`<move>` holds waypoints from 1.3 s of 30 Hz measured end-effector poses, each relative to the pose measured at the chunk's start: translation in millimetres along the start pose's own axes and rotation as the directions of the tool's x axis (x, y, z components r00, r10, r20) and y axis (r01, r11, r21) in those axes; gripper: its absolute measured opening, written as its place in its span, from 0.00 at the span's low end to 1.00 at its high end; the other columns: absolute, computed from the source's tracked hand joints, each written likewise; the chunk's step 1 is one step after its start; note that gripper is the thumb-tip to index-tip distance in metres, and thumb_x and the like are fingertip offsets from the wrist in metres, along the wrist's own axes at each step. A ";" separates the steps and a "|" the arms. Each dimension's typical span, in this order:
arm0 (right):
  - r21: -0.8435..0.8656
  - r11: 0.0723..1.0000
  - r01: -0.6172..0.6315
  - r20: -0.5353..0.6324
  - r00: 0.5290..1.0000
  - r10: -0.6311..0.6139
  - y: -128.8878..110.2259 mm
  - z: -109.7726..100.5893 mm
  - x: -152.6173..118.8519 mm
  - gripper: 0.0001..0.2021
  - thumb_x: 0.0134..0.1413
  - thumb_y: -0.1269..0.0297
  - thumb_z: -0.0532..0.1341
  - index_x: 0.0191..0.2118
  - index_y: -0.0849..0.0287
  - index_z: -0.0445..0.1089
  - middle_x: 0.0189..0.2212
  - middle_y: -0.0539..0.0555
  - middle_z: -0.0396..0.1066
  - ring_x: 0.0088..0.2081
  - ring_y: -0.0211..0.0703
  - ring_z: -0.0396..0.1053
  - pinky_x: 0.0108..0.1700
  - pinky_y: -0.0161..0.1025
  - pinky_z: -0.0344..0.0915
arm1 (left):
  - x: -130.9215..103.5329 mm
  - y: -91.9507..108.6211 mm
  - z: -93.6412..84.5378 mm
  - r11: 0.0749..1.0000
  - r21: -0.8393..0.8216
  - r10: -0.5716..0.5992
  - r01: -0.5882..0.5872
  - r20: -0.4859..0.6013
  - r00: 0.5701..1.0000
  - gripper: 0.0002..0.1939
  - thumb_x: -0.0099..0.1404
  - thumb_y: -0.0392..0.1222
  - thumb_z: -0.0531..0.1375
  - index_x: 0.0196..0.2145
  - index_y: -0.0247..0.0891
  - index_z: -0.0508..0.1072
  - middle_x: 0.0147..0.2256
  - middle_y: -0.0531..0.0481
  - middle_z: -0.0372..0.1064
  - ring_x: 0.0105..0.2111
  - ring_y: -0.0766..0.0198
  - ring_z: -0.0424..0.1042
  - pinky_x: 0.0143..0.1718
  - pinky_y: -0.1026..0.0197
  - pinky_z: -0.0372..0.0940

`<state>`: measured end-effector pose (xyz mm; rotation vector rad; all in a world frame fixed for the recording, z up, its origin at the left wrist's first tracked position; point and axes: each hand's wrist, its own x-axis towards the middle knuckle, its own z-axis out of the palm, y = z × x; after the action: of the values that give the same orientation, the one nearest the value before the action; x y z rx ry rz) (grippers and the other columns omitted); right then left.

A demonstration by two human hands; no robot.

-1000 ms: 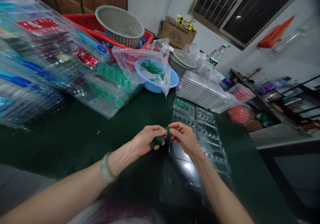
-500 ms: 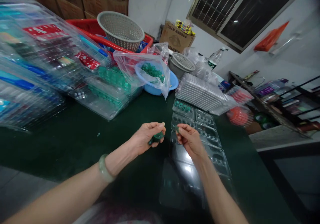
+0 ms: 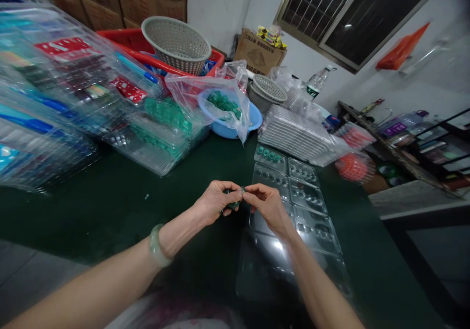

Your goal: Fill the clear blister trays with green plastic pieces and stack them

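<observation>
My left hand (image 3: pixel 215 204), with a pale green bangle (image 3: pixel 158 246) on its wrist, is closed around some small green pieces (image 3: pixel 233 204); their exact kind is too small to tell. Thumb and forefinger of my right hand (image 3: pixel 270 207) are pinched together at my left fingertips, on what looks like one small green piece (image 3: pixel 243 189). Both hands are above the dark green table, just left of clear plastic blister trays (image 3: pixel 270 176) laid out in two columns. The farthest left tray (image 3: pixel 270 157) has green pieces in its hollows.
Behind stands a blue bowl (image 3: pixel 224 133) with green pieces and a plastic bag. Stacked clear trays (image 3: pixel 293 135) are right of it. Packed clear packages (image 3: pixel 84 89) are piled at left. A grey basket (image 3: pixel 176 45) rests on a red crate (image 3: pixel 125 37).
My right hand has moved left, from above the trays to my left hand, and their fingertips now meet. My left hand has stayed nearly in place, still holding the green pieces.
</observation>
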<state>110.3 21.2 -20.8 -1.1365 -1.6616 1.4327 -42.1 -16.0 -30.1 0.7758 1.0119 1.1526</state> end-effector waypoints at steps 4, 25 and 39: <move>0.100 0.993 -0.059 0.092 0.995 0.050 -0.1 -6.6 1.5 0.11 0.39 0.62 0.64 0.31 0.62 0.71 0.21 0.50 0.67 0.24 0.35 0.63 0.21 0.31 0.60 | -1.0 0.6 1.2 0.996 0.081 0.028 -0.030 0.023 0.999 0.10 0.49 0.42 0.62 0.26 0.33 0.70 0.18 0.51 0.64 0.15 0.72 0.60 0.11 0.71 0.47; -0.789 0.592 0.164 -0.080 0.928 -0.364 -14.6 8.3 -15.0 0.08 0.51 0.69 0.51 0.27 0.58 0.66 0.24 0.51 0.65 0.24 0.36 0.60 0.27 0.34 0.52 | 1.4 -0.1 5.8 0.987 0.155 -0.030 0.034 -0.032 0.999 0.14 0.48 0.47 0.63 0.28 0.33 0.71 0.15 0.54 0.61 0.13 0.74 0.57 0.10 0.72 0.45; -0.258 0.922 0.290 0.091 0.957 -0.276 -27.9 -10.5 -26.2 0.11 0.47 0.65 0.60 0.40 0.53 0.70 0.32 0.51 0.65 0.30 0.37 0.64 0.30 0.34 0.61 | -7.2 5.2 6.4 0.951 -0.209 -0.211 0.230 0.106 0.972 0.10 0.46 0.39 0.64 0.28 0.33 0.71 0.23 0.49 0.65 0.21 0.69 0.65 0.17 0.70 0.55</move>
<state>125.0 0.9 10.1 -0.9541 -2.0129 1.0862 -38.6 -21.6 -21.3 0.5150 0.8613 1.0101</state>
